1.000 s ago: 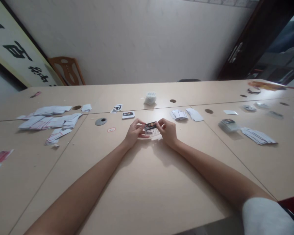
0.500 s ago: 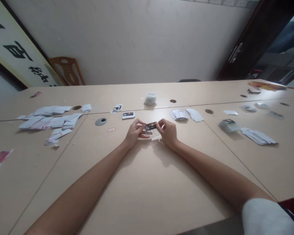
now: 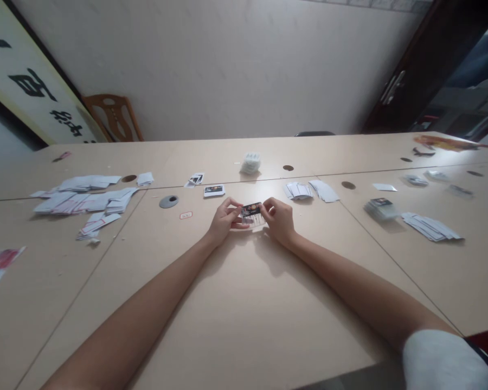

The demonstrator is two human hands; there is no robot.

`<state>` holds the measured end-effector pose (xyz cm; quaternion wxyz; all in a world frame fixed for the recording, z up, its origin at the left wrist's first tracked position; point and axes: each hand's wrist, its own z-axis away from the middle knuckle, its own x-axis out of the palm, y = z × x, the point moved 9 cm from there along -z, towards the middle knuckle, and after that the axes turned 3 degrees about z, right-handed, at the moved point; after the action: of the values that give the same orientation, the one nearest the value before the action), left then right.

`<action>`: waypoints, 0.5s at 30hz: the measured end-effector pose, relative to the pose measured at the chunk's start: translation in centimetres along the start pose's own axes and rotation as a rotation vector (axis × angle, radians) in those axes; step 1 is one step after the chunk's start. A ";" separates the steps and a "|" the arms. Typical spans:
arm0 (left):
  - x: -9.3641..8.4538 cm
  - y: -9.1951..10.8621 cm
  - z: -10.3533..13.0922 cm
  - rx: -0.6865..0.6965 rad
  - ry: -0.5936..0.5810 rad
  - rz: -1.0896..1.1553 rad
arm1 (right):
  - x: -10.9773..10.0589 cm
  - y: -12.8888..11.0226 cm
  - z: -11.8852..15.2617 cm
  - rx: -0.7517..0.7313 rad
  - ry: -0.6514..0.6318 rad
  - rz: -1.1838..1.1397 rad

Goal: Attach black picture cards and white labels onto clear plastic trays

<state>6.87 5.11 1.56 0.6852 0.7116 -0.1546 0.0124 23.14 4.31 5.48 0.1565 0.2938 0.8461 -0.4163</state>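
Between my two hands, just above the table, is a small clear plastic pack [image 3: 254, 218] with a black printed card [image 3: 251, 209] across its upper part. Thin dark lines show in its clear lower part, too small to make out. My left hand [image 3: 224, 221] grips the pack's left side, thumb on top and fingers underneath. On the right edge, my right hand [image 3: 280, 220] pinches the card's corner between thumb and fingertips. A stack of similar black-fronted cards [image 3: 214, 190] lies beyond my left hand. White folded slips [image 3: 298, 190] are fanned out beyond my right hand.
A pile of clear packs [image 3: 251, 163] stands farther back. At left lie heaped white slips [image 3: 81, 202], a round grommet [image 3: 169, 201] and a small red-bordered label [image 3: 186, 215]. To the right are stacked clear packs [image 3: 381, 209] and a row of white papers [image 3: 432, 226].
The view has shifted very slightly. Both hands keep the same hold on the pack, and the things on the table lie as before.
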 end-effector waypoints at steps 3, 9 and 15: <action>-0.1 -0.1 0.0 -0.003 0.005 0.008 | 0.0 0.0 0.0 -0.003 0.005 -0.004; -0.1 -0.3 -0.1 -0.003 -0.001 0.011 | 0.1 0.1 0.1 -0.003 0.004 -0.006; 0.0 0.0 0.0 0.010 -0.007 -0.002 | 0.0 0.1 0.0 -0.011 0.013 -0.012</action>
<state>6.91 5.11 1.58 0.6812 0.7152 -0.1561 0.0100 23.20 4.34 5.45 0.1500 0.2907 0.8511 -0.4107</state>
